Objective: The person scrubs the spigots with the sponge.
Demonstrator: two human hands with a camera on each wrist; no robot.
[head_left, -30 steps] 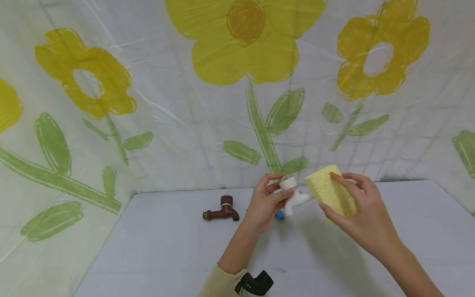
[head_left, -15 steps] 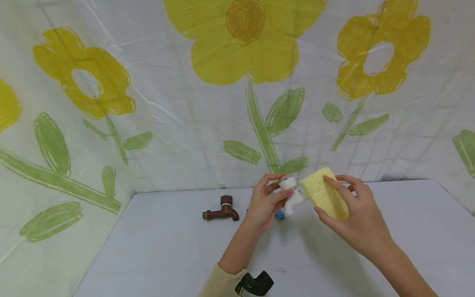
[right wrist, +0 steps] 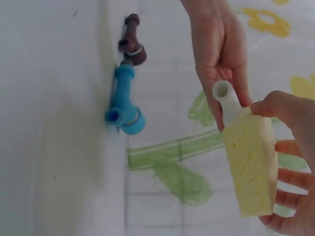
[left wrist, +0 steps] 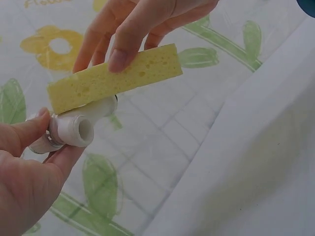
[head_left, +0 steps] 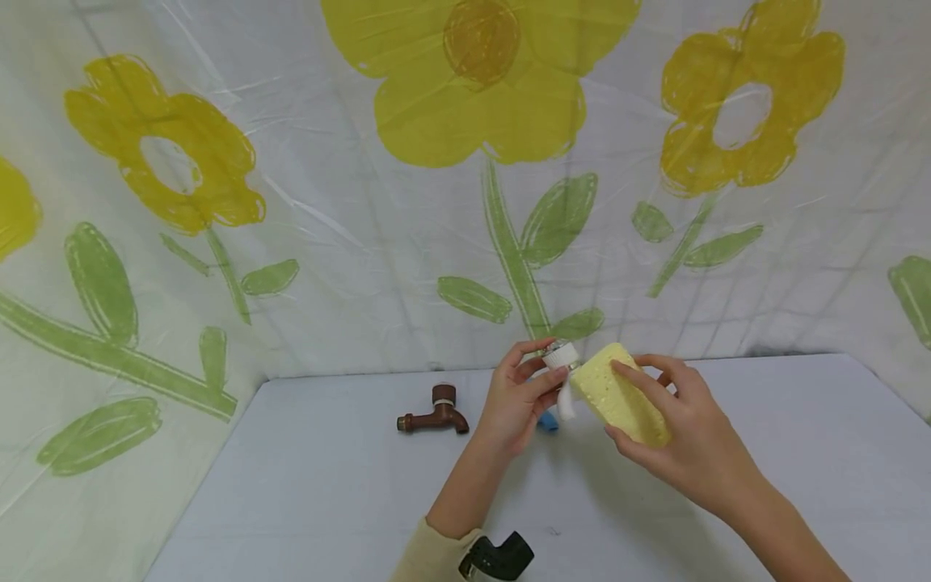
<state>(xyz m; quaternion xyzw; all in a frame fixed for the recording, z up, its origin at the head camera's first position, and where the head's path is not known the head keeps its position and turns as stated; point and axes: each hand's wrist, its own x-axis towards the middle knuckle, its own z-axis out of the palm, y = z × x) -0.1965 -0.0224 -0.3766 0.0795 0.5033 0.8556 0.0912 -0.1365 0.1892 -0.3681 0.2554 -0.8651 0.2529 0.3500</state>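
"Starting with hazards, what is judged liable to go wrong?"

"A slip is rated the chief risk. The white tap (left wrist: 71,130) is pinched by the left hand (head_left: 515,400) at its handle end only, and its spout is given no support. If the sponge (head_left: 612,396) is pressed hard from that side, the tap could be twisted out of the fingers, or its handle turned. Should the grip be lost, the tap could be dropped onto the table (head_left: 305,469) or against the blue tap (right wrist: 127,105). Whether the sponge is wet cannot be told; if it is, slipping would be made likelier."

"How are the hands found?"

"The left hand is found curled, its thumb and fingers parted only by the tap's thickness. The right hand (head_left: 691,420) is spread wider: the sponge is clasped between thumb and fingertips, and is not touched by the palm. The hands are seen apart, bridged by sponge and tap."

"And the white tap's position?"

"It is held raised over the rear of the table, with the sponge apparently laid against it; how firmly cannot be judged. The brown tap (head_left: 436,416) is noted on the table, touched by neither hand."
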